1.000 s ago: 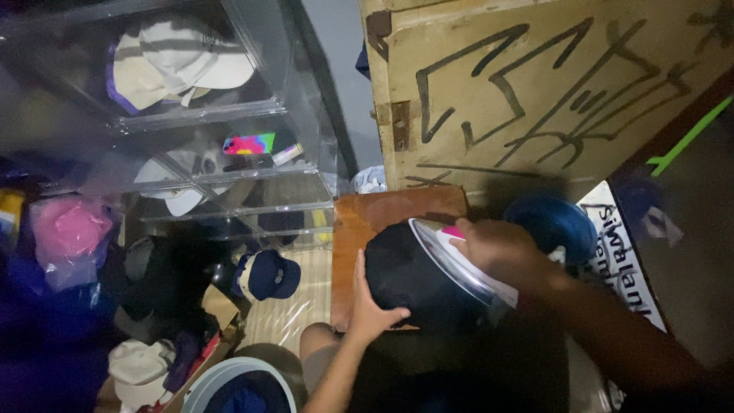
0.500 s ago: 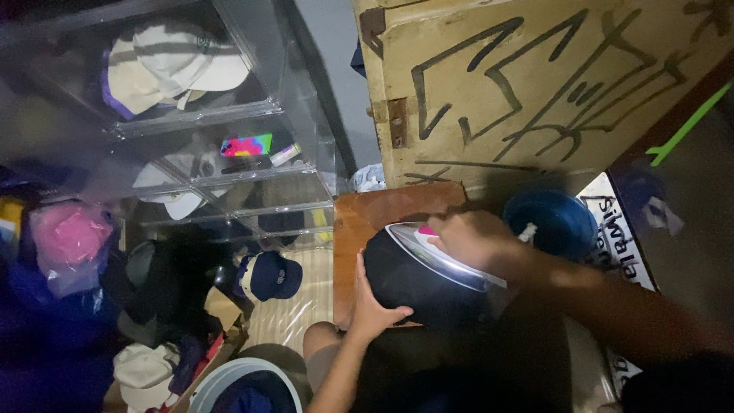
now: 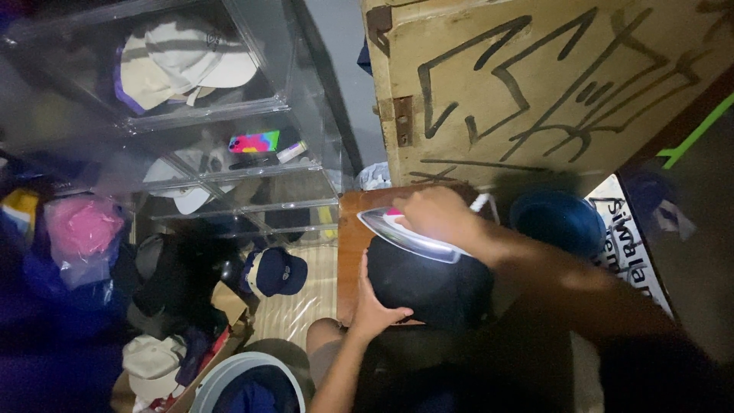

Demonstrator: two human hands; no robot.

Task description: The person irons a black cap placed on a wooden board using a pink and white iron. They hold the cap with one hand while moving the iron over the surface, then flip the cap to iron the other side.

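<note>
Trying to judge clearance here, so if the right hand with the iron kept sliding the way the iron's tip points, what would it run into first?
The right hand holds the iron, tip pointing left. Past the edge of the small wooden table, the clear plastic shelf unit looks first in line, though depth is hard to judge.

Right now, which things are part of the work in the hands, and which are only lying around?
In use:
- left hand steadying the black cap
- right hand on the iron
- wooden board underneath

Lying about:
- navy cap
- pink cap in a bag
- white caps in the clear boxes
- blue bowl
</note>
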